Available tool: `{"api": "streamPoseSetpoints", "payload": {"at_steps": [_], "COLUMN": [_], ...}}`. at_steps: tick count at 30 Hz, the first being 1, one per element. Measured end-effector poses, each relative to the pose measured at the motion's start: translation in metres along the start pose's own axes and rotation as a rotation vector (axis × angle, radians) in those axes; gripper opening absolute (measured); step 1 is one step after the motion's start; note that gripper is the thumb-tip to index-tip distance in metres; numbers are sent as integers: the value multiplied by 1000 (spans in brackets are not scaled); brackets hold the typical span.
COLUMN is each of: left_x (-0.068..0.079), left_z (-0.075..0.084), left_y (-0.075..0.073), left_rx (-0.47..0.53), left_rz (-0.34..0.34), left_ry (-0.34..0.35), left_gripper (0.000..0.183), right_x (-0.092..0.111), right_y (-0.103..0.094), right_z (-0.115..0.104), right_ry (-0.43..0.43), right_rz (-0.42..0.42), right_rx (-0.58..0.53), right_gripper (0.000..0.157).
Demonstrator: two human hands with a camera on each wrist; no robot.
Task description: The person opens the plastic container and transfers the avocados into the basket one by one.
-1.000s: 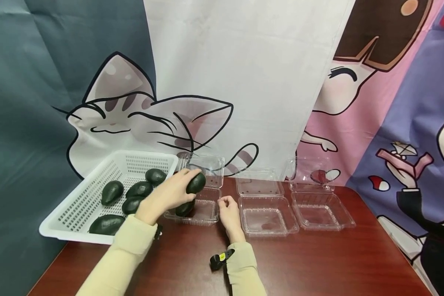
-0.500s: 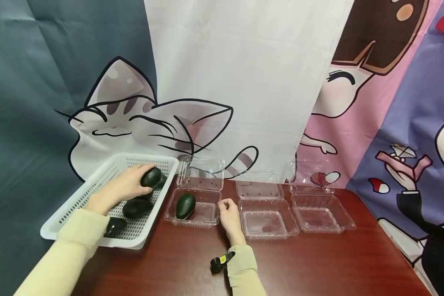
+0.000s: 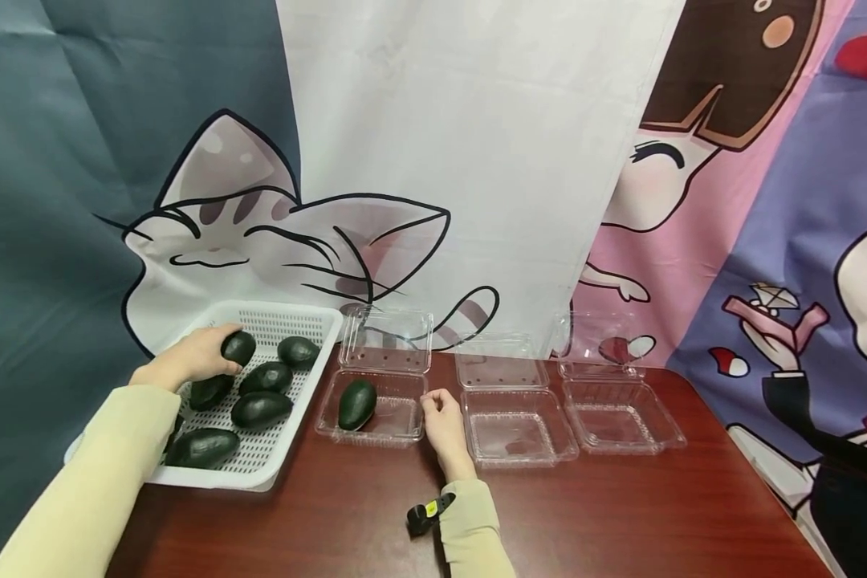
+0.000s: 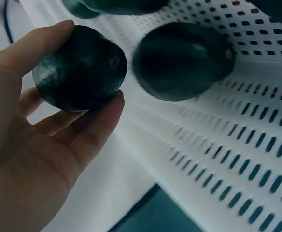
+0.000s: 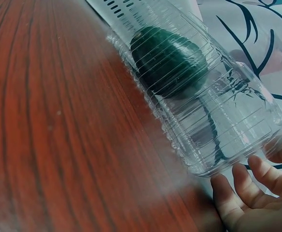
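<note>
My left hand (image 3: 193, 358) grips a dark green avocado (image 3: 238, 348) over the rear left part of a white plastic basket (image 3: 278, 470). In the left wrist view, thumb and fingertips hold this avocado (image 4: 80, 68) by its sides, beside another avocado (image 4: 182, 60). Several more avocados lie in the basket. One avocado (image 3: 357, 405) sits in the left part of an open clear clamshell box (image 3: 403, 413). My right hand (image 3: 444, 425) pinches that box's right edge; in the right wrist view, fingertips touch the outside and the thumb is at the rim.
Two more open clear clamshell boxes, a middle one (image 3: 520, 429) and a right one (image 3: 624, 421), stand in a row to the right, lids leaning back. A cartoon-printed curtain (image 3: 462, 160) hangs behind the reddish-brown table (image 3: 585, 514).
My left hand has moved left, carrying an avocado from above the left clamshell box to the rear left of the basket. The right hand has stayed at the box's edge.
</note>
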State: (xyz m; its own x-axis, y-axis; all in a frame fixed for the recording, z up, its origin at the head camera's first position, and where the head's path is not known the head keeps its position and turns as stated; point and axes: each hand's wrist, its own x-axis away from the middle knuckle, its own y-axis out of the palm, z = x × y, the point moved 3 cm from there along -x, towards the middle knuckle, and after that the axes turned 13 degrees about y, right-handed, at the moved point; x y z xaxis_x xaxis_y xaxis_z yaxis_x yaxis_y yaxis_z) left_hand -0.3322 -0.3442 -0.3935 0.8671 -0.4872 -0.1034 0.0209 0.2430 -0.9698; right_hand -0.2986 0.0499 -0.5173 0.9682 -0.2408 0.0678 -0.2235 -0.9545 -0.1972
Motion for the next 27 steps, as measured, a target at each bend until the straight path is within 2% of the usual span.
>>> {"api": "streamPoseSetpoints", "payload": {"at_steps": [4,9,16,24,27], "left_x": [-8,-21,-29,-29,-28], "left_z": [-12,-15,-20,-37,-41], "left_y": [6,9,12,23,25], "left_rx": [36,54,56,24,14], "left_rz": [15,57,28,8,14], "left_ry": [-60,-95,-127,-160,-152], "left_gripper": [82,81,80,50,47], "right_x": [0,0,0,1,2], "right_y": [-3,-6,-3,0,1], "right_z": [0,-1,-1,-1,-1], "right_ry": [1,7,-3,-3,-1], "right_rz": [19,28,16,9,8], "right_rx": [4,9,9,7,4], "right_gripper": [7,7,8,8,8]}}
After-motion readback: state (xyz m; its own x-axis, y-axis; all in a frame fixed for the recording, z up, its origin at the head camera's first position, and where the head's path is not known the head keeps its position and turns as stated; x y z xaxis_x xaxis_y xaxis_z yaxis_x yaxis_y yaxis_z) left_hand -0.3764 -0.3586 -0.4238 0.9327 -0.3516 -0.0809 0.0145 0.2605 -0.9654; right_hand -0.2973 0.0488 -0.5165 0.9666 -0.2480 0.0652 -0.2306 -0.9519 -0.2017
